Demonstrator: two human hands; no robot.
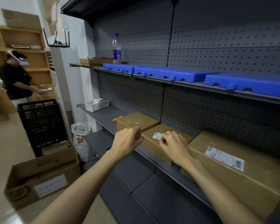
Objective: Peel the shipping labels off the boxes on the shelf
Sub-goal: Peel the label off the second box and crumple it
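Three brown cardboard boxes stand in a row on the grey shelf [103, 117]. The far box [136, 121] shows no label on top. The middle box [153, 145] bears a small white label [157, 135], and my right hand [174, 147] rests on this box with its fingertips pinching the label's right edge. My left hand [128, 139] hovers in a loose fist just left of the middle box, holding nothing that I can see. The near, largest box [249, 183] carries a long white shipping label [225, 158] lying flat.
A white mesh basket [96, 105] with paper scraps sits at the shelf's far end. Blue foam pads [176, 74] and a bottle [116, 49] are on the shelf above. On the floor: black crate [42, 123], open cardboard box [44, 173], lined bin [81, 131]. Another person [16, 78] stands at far left.
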